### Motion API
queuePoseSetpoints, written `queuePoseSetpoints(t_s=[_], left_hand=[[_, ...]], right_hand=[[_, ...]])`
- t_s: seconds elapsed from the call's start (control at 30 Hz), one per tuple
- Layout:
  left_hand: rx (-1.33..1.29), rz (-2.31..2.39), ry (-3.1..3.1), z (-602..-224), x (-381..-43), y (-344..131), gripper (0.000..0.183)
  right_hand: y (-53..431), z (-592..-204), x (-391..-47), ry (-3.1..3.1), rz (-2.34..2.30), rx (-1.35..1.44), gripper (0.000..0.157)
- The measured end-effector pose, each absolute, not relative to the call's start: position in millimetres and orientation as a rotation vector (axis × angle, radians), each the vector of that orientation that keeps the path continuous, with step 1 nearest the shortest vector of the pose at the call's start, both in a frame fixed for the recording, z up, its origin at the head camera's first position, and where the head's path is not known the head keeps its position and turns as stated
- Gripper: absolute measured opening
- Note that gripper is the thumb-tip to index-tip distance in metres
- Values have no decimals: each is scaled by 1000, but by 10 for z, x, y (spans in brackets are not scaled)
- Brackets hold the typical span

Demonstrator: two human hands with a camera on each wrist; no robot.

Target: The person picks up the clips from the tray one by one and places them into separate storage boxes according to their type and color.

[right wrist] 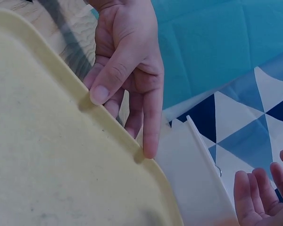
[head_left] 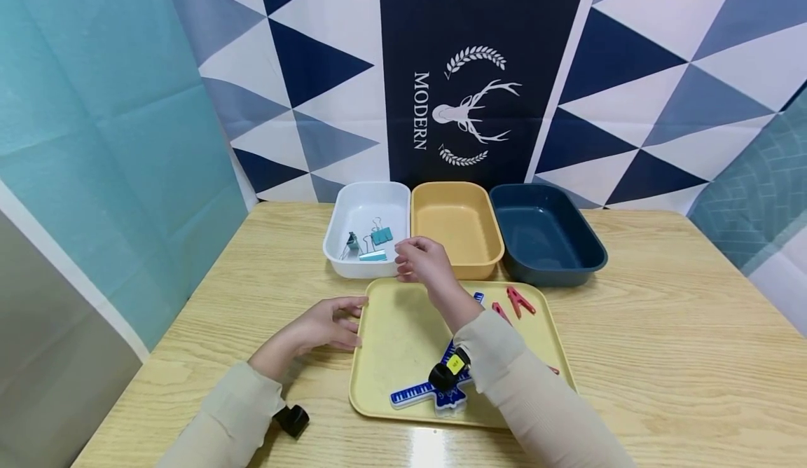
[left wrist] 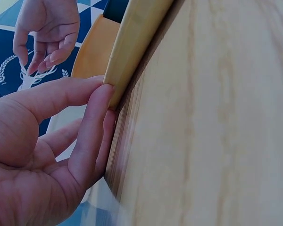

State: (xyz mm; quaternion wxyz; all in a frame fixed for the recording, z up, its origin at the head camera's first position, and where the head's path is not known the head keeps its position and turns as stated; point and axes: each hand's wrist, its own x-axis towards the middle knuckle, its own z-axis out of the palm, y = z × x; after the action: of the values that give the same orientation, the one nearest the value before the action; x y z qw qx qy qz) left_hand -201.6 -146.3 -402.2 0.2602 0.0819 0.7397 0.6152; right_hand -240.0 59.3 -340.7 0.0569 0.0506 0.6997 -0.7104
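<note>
My left hand point(head_left: 328, 324) is at the left rim of the pale yellow tray point(head_left: 403, 321). In the right wrist view its thumb lies over the rim, with the other fingers on the outer side. My right hand point(head_left: 425, 261) hovers by the right front corner of the white bin point(head_left: 359, 270), fingers loosely bent and nothing between them. Inside that bin lie teal binder clips point(head_left: 381, 236). Blue-and-white clips with a piano-key pattern point(head_left: 412, 392) rest on the tray, partly covered by my right arm. Red clothespins point(head_left: 520, 301) lie toward its right side.
A yellow-orange bin point(head_left: 454, 226) and a dark blue bin point(head_left: 542, 226) stand to the right of the white one, along the back of the wooden table point(head_left: 662, 314). Behind them hangs a patterned cloth point(head_left: 334, 83).
</note>
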Motion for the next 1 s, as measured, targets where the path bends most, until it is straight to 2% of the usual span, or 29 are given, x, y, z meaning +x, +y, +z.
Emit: queuePoseSetpoints(t_s=[0.6,1.0], left_hand=[[241,1669,1989,-4020,-2013,-1472,72],[236,1665,1993,-4013,-2009,-1479,73]], right_hand=[[724,-3418,-2242,2136,-2171,146,19],[791,-3394,-2156,2173,-2131,154,27]])
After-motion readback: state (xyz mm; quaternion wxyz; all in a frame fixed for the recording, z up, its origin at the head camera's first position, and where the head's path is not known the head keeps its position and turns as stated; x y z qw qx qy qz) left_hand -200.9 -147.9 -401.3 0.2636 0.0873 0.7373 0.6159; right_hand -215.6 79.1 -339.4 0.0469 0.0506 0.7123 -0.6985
